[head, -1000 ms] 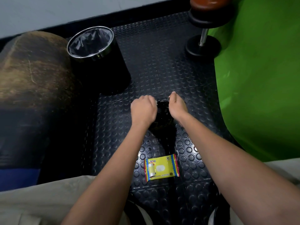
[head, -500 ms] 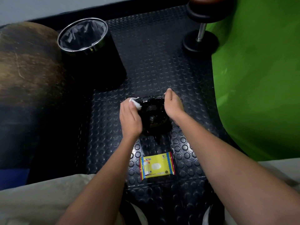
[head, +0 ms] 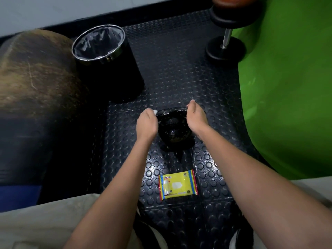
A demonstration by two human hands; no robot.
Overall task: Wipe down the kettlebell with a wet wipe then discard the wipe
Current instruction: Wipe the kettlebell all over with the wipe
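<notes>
Studded mat (head: 172, 72) | one kettlebell (head: 173, 131) (both hands gripping handle) | left hand (head: 146, 123) pinches one wipe (head: 154, 111) | right hand (head: 195, 117)

Black studded rubber floor (head: 176, 72), green backdrop (head: 287, 87) at right, pale wall (head: 53, 9) w/ dark baseboard.

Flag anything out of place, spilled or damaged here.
Nothing stands out. The kettlebell stands upright on the mat, the left hand holds the wipe at its handle, the bin is upright, and the wipe pack lies flat.
</notes>
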